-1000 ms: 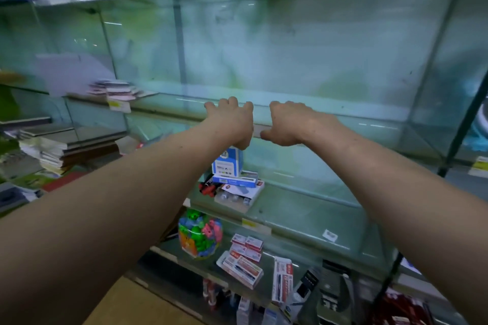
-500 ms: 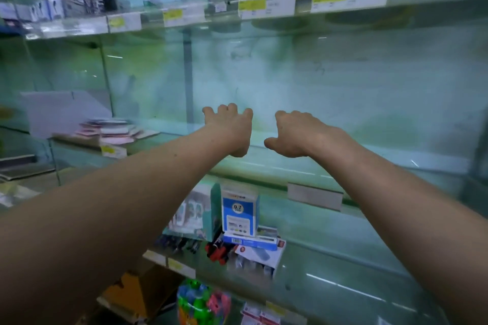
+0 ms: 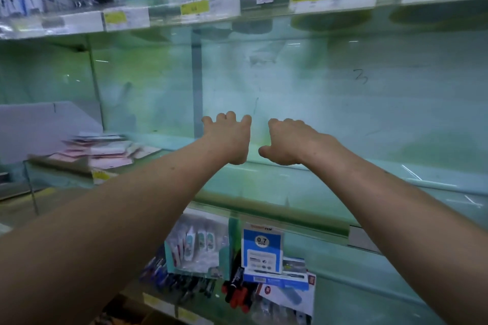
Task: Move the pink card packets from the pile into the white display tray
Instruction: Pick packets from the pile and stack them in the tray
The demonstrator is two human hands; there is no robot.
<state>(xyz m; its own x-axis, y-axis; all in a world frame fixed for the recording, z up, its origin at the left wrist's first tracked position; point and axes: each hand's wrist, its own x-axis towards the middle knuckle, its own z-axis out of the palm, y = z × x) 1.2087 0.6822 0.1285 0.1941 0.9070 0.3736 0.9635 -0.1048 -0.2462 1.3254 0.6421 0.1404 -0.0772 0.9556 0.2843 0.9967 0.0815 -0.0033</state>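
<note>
Against half a second earlier, both arms stay outstretched over the clear glass shelf [image 3: 343, 177], while the view has tilted up, showing more of the upper shelf [image 3: 79, 24]. Two hands: left hand [image 3: 227, 138] and right hand [image 3: 291, 143], backs up, fingers curled under, nothing visible in either. One pile of pink card packets [image 3: 105, 152], number lost to blur, lies well left of them, before one white slant-cut panel [image 3: 39, 126]. Four yellow price labels [image 3: 194, 6] front the upper shelf.

Open room over glass shelf [image 3: 237, 182] mid and right; pink card packet pile [image 3: 105, 152] crowds left end; upper shelf [image 3: 169, 17] limits headroom.
</note>
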